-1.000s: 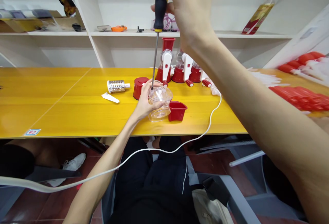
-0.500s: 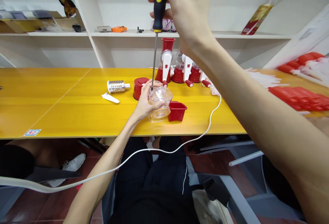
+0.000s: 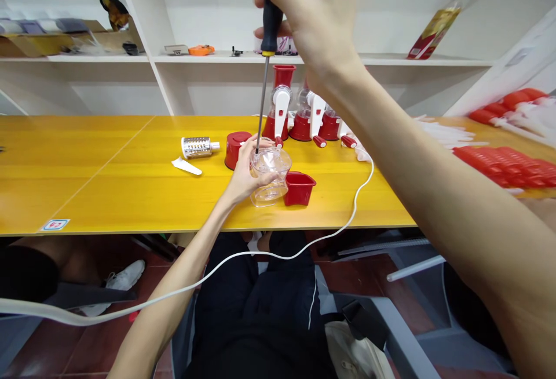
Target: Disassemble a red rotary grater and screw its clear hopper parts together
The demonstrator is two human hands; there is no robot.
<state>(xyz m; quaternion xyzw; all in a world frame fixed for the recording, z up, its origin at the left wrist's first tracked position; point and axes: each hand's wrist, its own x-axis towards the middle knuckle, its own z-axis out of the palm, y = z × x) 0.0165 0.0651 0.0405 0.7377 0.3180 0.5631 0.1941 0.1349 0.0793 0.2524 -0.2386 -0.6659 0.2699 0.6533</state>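
My left hand (image 3: pixel 247 175) grips a clear plastic grater body (image 3: pixel 278 161) on the yellow table. High in the view, my right hand (image 3: pixel 319 17) has its fingers around the black and yellow handle of a screwdriver (image 3: pixel 272 22). The shaft slants down, and its tip meets the clear part close to my left fingers; what lies under the tip is too small to tell. A red hopper (image 3: pixel 299 189) is just right of the clear part. Behind my left hand stands a red round base (image 3: pixel 236 148). Further left lie a metal grating drum (image 3: pixel 197 147) and a white crank handle (image 3: pixel 186 166).
Several red and white rotary graters (image 3: pixel 281 104) stand at the back. A white cable (image 3: pixel 355 205) crosses the table edge and my lap. Red handles (image 3: pixel 504 164) pile up at right. Shelves (image 3: pixel 208 57) hold an orange item and a bottle (image 3: pixel 438 25).
My right fingers have shifted and the screwdriver handle has turned, its top leaning slightly further right. The tip stays at the same spot. My left hand and the clear part look unmoved.
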